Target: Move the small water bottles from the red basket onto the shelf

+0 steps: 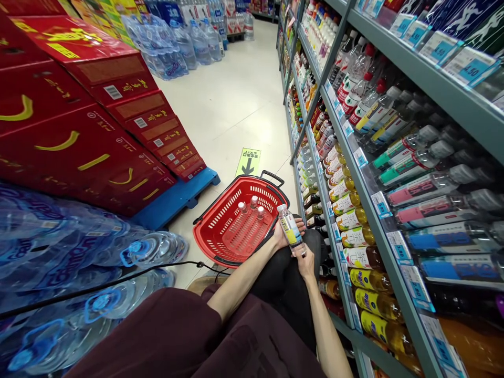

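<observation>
I see a clear plastic bottle [290, 229], glossy, with a smooth printed label, held in my left hand [282, 234] and my right hand [305, 262]. The red basket [220, 231] is matt plastic with a slotted wall. The 3 bottles [251, 206] inside have shiny caps. The red cartons [98, 136] look like glossy cardboard. The floor [228, 100] is smooth and polished.

A green arrow sticker [248, 161] lay on the pale floor in front of me. Left of it, red cartons [98, 121] were stacked on a blue pallet [177, 197], with shrink-wrapped water jugs [79, 257] nearer me. Right of it ran grey shelves [394, 247] full of drink bottles [350, 218] and blue price tags [380, 205].
</observation>
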Action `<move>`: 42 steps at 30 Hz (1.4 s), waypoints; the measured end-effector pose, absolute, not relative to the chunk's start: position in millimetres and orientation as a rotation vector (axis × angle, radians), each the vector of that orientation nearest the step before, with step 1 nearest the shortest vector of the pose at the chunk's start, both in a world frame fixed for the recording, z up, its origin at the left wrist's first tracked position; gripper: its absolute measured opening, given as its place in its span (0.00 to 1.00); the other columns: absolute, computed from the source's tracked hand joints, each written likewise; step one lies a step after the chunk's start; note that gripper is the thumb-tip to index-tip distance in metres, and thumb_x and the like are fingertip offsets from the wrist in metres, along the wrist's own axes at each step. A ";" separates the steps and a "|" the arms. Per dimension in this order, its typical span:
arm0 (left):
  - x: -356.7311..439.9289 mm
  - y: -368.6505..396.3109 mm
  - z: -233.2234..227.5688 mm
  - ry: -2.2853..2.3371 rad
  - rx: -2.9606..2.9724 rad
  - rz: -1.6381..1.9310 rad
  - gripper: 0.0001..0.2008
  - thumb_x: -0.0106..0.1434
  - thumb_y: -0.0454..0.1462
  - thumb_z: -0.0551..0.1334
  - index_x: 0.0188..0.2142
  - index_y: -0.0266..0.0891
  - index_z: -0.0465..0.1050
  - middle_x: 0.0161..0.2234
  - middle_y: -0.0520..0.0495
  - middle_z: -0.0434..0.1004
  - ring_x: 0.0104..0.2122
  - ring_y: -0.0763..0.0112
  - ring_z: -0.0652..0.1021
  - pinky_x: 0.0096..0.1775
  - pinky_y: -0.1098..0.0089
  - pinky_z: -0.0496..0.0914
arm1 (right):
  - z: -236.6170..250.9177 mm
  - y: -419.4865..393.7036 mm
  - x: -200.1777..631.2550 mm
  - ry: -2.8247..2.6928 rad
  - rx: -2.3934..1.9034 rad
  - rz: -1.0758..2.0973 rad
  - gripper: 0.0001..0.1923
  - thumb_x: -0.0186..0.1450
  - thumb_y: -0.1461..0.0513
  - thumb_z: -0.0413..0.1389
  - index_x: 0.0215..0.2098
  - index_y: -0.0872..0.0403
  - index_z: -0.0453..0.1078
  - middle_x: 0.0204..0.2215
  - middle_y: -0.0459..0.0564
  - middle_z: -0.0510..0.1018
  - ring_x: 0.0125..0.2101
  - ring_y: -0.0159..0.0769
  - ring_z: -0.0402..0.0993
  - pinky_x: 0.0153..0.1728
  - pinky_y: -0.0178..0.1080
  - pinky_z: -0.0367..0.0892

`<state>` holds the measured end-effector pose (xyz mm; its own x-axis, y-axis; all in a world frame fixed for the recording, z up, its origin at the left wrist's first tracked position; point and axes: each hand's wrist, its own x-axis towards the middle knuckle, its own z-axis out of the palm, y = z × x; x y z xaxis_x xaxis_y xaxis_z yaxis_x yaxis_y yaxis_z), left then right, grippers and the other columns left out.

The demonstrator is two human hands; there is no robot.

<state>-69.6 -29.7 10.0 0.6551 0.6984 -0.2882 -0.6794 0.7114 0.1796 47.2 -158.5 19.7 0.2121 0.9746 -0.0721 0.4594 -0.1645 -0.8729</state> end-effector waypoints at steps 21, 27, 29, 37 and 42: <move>-70.6 -34.1 29.4 0.418 -0.092 0.796 0.39 0.73 0.56 0.43 0.59 0.25 0.72 0.50 0.23 0.80 0.48 0.45 0.83 0.50 0.48 0.75 | 2.9 -150.0 62.8 -1.221 -1.501 1.308 0.45 0.73 0.35 0.34 0.17 0.52 0.72 0.12 0.51 0.73 0.19 0.40 0.76 0.36 0.40 0.73; -71.3 -37.3 38.2 0.619 0.052 0.930 0.30 0.71 0.52 0.50 0.53 0.28 0.76 0.47 0.29 0.82 0.45 0.51 0.83 0.49 0.53 0.76 | 8.7 -151.8 60.4 -1.284 -1.525 1.161 0.40 0.72 0.36 0.41 0.16 0.51 0.71 0.14 0.50 0.75 0.25 0.40 0.78 0.40 0.39 0.72; -73.6 -36.1 43.5 0.733 0.118 1.010 0.29 0.70 0.54 0.54 0.49 0.31 0.76 0.44 0.33 0.83 0.45 0.54 0.83 0.50 0.56 0.76 | 10.1 -152.1 59.4 -1.292 -1.537 1.121 0.38 0.71 0.36 0.43 0.18 0.51 0.72 0.15 0.50 0.76 0.25 0.40 0.78 0.38 0.38 0.71; -100.0 -20.3 68.3 1.045 0.650 0.986 0.36 0.49 0.65 0.70 0.41 0.36 0.75 0.38 0.44 0.81 0.43 0.59 0.80 0.44 0.66 0.72 | 9.0 -146.5 57.0 -1.320 -1.616 0.940 0.32 0.69 0.38 0.47 0.24 0.52 0.70 0.17 0.47 0.75 0.22 0.37 0.74 0.32 0.35 0.67; -107.2 -10.5 96.5 1.115 0.797 0.834 0.35 0.43 0.62 0.74 0.36 0.35 0.78 0.32 0.45 0.80 0.33 0.63 0.78 0.35 0.68 0.67 | 13.4 -150.1 53.2 -1.313 -1.684 0.782 0.27 0.65 0.39 0.57 0.28 0.53 0.71 0.22 0.47 0.78 0.24 0.36 0.73 0.28 0.34 0.64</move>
